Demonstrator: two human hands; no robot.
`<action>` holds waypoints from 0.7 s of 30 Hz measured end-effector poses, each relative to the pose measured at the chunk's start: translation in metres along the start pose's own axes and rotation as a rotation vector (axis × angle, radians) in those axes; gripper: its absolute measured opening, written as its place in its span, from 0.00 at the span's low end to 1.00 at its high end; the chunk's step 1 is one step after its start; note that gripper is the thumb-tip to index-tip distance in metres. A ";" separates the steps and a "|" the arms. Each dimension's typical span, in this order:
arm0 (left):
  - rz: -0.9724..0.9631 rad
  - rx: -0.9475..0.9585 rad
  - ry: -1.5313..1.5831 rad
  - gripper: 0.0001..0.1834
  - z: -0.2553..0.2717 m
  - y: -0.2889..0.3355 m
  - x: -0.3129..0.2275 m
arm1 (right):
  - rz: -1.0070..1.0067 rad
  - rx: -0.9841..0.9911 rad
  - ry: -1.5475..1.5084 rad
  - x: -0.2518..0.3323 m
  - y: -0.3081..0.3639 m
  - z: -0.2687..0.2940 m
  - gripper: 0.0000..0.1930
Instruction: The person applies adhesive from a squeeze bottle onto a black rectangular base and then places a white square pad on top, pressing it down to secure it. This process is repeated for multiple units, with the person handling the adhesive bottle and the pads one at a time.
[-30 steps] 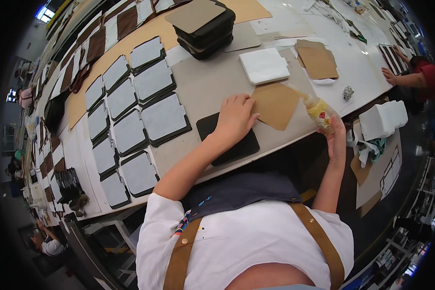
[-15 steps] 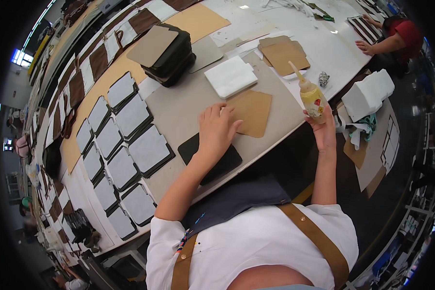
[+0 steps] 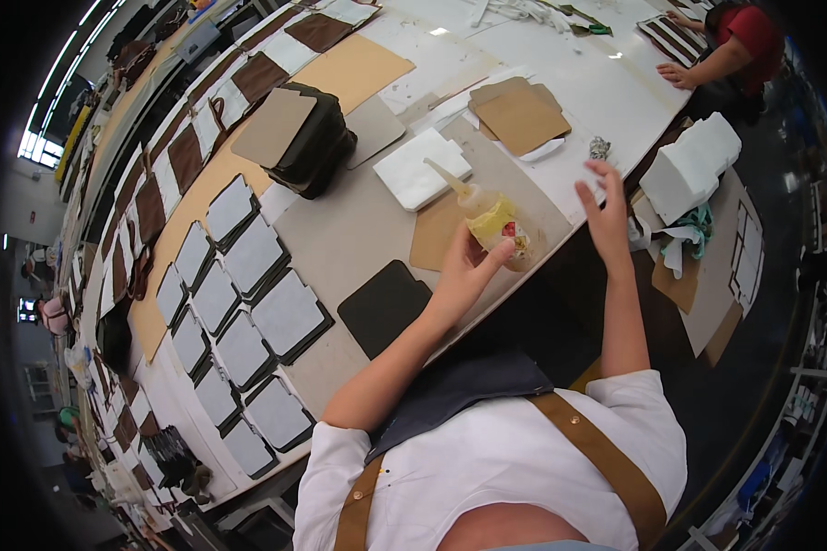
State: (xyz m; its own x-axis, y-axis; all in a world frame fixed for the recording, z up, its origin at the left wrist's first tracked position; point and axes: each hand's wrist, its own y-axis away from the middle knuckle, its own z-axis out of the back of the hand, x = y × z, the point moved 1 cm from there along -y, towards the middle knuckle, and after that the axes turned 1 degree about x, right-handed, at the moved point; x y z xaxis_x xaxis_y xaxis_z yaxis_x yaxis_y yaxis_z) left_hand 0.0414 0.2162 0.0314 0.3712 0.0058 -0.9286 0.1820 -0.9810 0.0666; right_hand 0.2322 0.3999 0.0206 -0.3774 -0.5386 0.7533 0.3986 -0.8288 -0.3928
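Note:
My left hand (image 3: 475, 273) is closed round a squeeze bottle (image 3: 496, 223) of yellowish glue-like liquid, its long nozzle pointing up and to the left. Partly hidden behind the bottle lies a tan card (image 3: 435, 228) on the grey board. A black rounded panel (image 3: 383, 308) rests left of my left forearm. My right hand (image 3: 606, 211) is raised off the table's near edge, fingers apart with nothing in them, close to a crumpled silvery lump (image 3: 599, 148). A stack of white sheets (image 3: 420, 169) sits just beyond the bottle.
Several black-edged pieces with pale tops (image 3: 248, 275) lie in rows at left. A dark stack (image 3: 312, 147) stands beyond them, a grey card on top. Brown cards (image 3: 524, 119) lie farther right. A person in red (image 3: 749, 55) works at the far right, near a white block (image 3: 694, 170).
The squeeze bottle has passed from my right hand to my left and moved left over the tan card. My right hand has opened. My left hand has left the card's edge.

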 end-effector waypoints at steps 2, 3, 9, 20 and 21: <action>0.056 0.005 -0.004 0.33 0.002 0.001 0.000 | 0.039 -0.270 0.368 -0.051 -0.025 0.001 0.29; 0.080 0.008 -0.010 0.33 0.000 0.002 -0.001 | 0.051 -0.339 0.512 -0.075 -0.034 0.000 0.26; 0.046 -0.029 -0.011 0.33 0.002 0.010 0.000 | -0.009 -0.304 0.320 -0.078 -0.046 -0.006 0.12; 0.135 -0.010 0.022 0.33 0.009 0.009 0.002 | -0.222 -0.368 0.003 -0.128 -0.064 -0.004 0.18; 0.113 -0.014 0.016 0.33 0.008 0.009 0.001 | -0.430 -0.360 -0.389 -0.137 -0.067 0.003 0.18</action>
State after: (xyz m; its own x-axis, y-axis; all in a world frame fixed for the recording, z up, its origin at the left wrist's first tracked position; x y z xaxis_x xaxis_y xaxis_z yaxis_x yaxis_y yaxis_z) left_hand 0.0363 0.2058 0.0282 0.4048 -0.1019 -0.9087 0.1506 -0.9728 0.1761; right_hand 0.2597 0.5298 -0.0546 -0.0853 -0.1118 0.9901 -0.0484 -0.9921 -0.1161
